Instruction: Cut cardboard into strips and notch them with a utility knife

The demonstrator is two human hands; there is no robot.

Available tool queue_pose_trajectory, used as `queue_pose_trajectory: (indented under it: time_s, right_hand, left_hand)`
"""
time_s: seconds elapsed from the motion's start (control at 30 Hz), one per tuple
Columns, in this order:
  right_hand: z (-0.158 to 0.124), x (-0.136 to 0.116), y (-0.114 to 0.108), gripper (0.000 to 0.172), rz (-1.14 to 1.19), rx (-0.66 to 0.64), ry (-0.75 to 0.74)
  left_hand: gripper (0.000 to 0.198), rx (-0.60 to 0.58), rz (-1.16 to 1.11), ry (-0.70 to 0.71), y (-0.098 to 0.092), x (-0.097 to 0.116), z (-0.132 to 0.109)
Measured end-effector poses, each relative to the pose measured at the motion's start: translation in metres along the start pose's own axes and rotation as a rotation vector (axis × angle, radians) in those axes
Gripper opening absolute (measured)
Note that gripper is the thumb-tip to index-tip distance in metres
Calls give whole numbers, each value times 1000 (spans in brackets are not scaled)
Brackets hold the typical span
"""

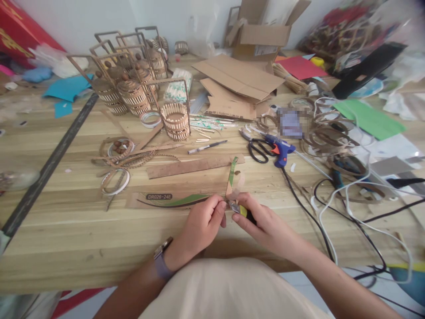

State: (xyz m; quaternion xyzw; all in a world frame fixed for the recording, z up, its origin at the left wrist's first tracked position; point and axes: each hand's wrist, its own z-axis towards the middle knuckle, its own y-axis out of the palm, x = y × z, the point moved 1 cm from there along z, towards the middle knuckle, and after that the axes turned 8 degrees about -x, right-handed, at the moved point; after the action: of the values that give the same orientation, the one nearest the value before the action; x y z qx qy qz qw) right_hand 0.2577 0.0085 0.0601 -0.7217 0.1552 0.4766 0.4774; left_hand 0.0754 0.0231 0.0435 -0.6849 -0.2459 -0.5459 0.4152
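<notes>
My right hand is closed around a utility knife with a yellow and black handle, its metal tip pointing left. Right beside that tip, my left hand pinches a cardboard strip printed with green and "DR026-24E"; the fingers hide where it ends. A narrow green-and-brown cardboard piece rises just beyond both hands, with a pale curled scrap by it. Farther off lies a plain brown cardboard strip. How far the blade touches the cardboard cannot be made out.
A blue glue gun and black-handled scissors lie ahead right, with tangled cables beyond. A pen, tape rolls and a small stick-walled basket sit ahead. Several lidded baskets and cardboard sheets stand behind.
</notes>
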Motion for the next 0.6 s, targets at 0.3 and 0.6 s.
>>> queue_pose_trajectory:
  time_s: [0.3,0.6]
  right_hand:
    - [1,4,-2,34,439,-59,146]
    - [-1,2,-4,38,230,-137,66]
  left_hand:
    - [32,-17,2,23,-2,3,0]
    - [31,0,-12,-44,-1,2,2]
